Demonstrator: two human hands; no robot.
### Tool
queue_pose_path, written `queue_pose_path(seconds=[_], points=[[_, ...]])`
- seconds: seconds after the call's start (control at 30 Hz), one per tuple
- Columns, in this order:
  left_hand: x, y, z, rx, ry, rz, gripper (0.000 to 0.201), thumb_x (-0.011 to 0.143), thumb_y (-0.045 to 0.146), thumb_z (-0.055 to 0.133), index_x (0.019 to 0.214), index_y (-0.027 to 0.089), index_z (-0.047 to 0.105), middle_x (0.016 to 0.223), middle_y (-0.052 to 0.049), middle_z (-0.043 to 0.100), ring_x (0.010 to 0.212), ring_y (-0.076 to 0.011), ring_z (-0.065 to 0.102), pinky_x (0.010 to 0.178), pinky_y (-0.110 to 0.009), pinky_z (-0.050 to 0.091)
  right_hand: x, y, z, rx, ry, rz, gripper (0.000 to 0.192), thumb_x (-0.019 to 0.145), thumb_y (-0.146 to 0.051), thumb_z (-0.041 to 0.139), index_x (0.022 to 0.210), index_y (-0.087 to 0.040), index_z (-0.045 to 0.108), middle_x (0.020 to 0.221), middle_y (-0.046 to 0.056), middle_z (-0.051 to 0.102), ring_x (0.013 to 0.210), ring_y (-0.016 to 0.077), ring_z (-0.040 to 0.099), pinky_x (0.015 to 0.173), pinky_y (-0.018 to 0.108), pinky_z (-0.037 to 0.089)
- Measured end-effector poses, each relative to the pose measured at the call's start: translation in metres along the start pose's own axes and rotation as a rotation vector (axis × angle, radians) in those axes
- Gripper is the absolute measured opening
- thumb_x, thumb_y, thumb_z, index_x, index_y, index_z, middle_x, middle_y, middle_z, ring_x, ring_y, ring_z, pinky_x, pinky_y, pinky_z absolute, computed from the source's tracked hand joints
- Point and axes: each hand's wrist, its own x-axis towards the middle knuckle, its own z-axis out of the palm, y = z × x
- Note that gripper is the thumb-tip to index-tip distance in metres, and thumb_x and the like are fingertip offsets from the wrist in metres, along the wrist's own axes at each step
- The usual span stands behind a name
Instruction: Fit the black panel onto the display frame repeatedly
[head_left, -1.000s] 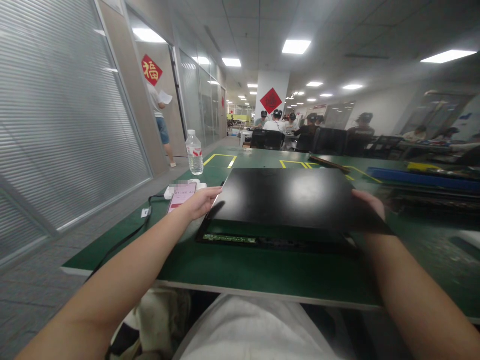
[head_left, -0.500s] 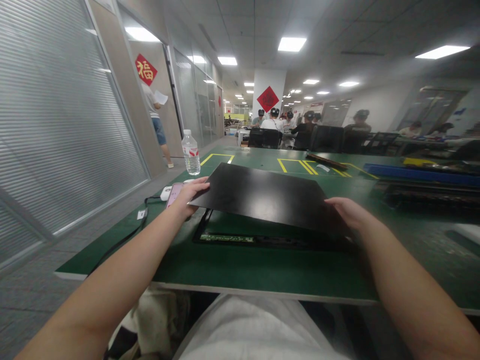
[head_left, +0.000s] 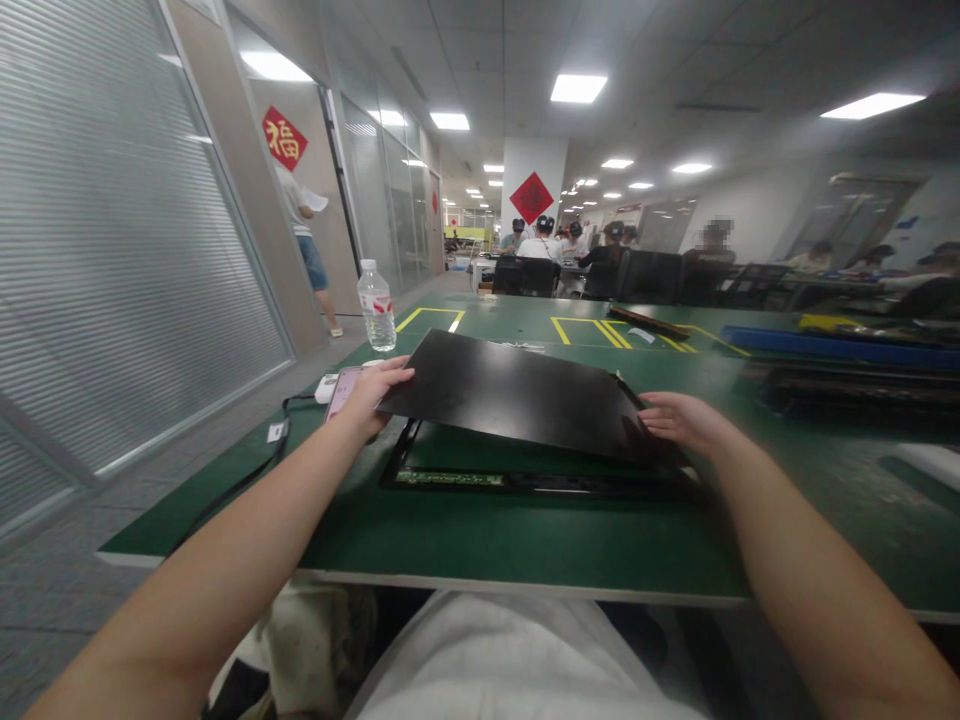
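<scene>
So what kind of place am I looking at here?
Probably an open-plan assembly or electronics workshop. The left hand and right hand hold a black panel over a frame on a long green work table marked with yellow tape, and other people sit at benches beyond.

Head view, forward-down, near table (head_left: 525,540)

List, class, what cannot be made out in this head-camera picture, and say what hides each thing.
- Frame interior, head view: mostly covered by the tilted black panel.
- Right hand grip: fingertips blurred against the panel's dark edge.
- Phone: partly behind the left hand, screen unreadable.
- Water bottle label: too small.
- Stacked items far right: blurred.
</scene>
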Motion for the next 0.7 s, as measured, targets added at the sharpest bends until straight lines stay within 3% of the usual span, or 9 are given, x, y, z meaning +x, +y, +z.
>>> queue_pose_path(seconds=[0.3,0.7], points=[[0.002,-0.003,-0.002,0.08,-0.01,0.014,0.039,0.056,0.009,0.076,0.095,0.013,0.075,0.075,-0.006,0.077,0.063,-0.0205,0.071,0.059,-0.028,0.056,-0.005,-0.002,0.002,-0.163,0.152,-0.079,0.023,0.085,-0.023,0.059,0.104,-0.014,0.068,0.074,0.01,0.074,0.058,0.0143,0.064,0.049,0.022,0.043],[0.0,-0.011,0.0,0.123,-0.08,-0.03,0.044,0.051,0.013,0.082,0.094,0.014,0.074,0.084,-0.005,0.077,0.065,-0.0184,0.07,0.058,-0.026,0.053,-0.004,-0.005,-0.002,-0.278,0.198,-0.058,0.022,0.079,-0.022,0.066,0.098,-0.012,0.071,0.07,0.012,0.073,0.046,0.0114,0.052,0.04,0.021,0.035]])
